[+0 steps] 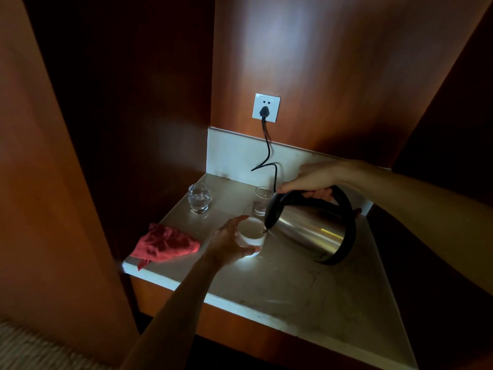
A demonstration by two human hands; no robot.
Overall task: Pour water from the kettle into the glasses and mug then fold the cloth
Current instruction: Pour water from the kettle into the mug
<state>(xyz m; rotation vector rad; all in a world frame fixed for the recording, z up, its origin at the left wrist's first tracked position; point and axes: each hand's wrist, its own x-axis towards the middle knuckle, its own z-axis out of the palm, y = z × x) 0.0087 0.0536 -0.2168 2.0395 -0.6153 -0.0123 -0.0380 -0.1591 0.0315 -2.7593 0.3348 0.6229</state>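
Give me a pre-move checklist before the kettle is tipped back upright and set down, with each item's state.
1. Right hand grips the kettle handle: ok.
2. Spout over the white mug: ok.
3. Left hand holds the mug steady on the counter: ok.
4. Mug fill level: cannot tell, the glare hides it.
5. Both glasses hold water, far glass and the glass behind the spout: ok.
6. Red cloth folded: not ok, it lies crumpled near the counter's left edge.
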